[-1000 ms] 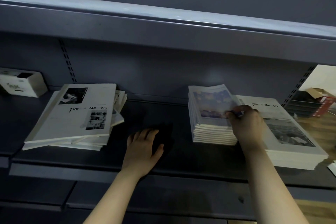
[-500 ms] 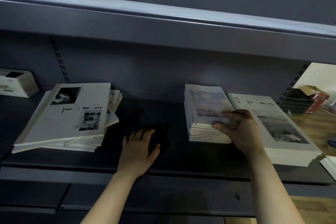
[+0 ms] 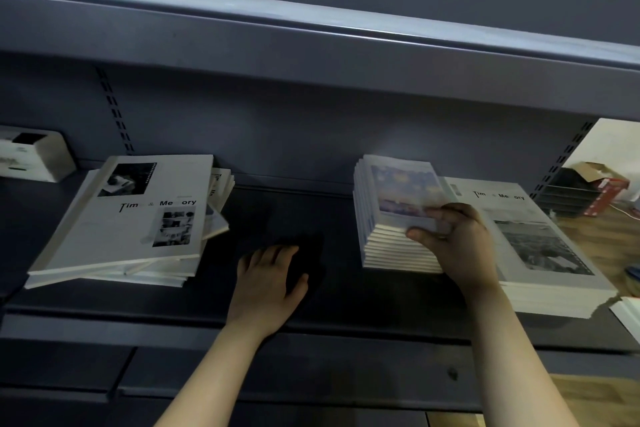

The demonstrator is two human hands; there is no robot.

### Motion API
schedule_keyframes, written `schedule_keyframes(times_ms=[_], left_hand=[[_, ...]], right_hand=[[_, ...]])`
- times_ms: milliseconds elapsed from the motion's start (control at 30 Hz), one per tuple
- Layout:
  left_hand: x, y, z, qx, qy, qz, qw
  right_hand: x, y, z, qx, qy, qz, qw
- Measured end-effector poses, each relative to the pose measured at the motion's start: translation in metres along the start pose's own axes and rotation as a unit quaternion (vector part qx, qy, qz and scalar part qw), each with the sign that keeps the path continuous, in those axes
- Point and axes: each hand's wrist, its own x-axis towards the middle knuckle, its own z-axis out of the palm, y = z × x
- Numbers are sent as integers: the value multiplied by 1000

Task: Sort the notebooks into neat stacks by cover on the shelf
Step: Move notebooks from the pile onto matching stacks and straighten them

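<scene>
The dark shelf carries three lots of notebooks. Toward its left end sits a loose pile of white "Time & Memory" notebooks, the top one askew and the lower ones fanned out to the right at the back. Right of the middle stands a squared stack of small notebooks with a blue and yellow painted cover. Just beside it, at the right end, lies a neat stack of large notebooks with a grey landscape photo on the cover.

The left hand rests flat on bare shelf between the loose pile and the small notebooks, near the front edge, fingers straight and slightly spread, holding nothing. The right hand grips the near right corner of the small notebooks, fingers curled over the top cover and thumb pressed against the front edges.

A white box sits at the shelf's back left corner.
</scene>
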Motion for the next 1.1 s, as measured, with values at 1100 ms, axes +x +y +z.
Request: schedule_keyframes(times_ms=[1100], left_hand=[[2, -87, -106, 164, 66, -146, 973]], right_hand=[[-62, -88, 95, 142, -83, -69, 984]])
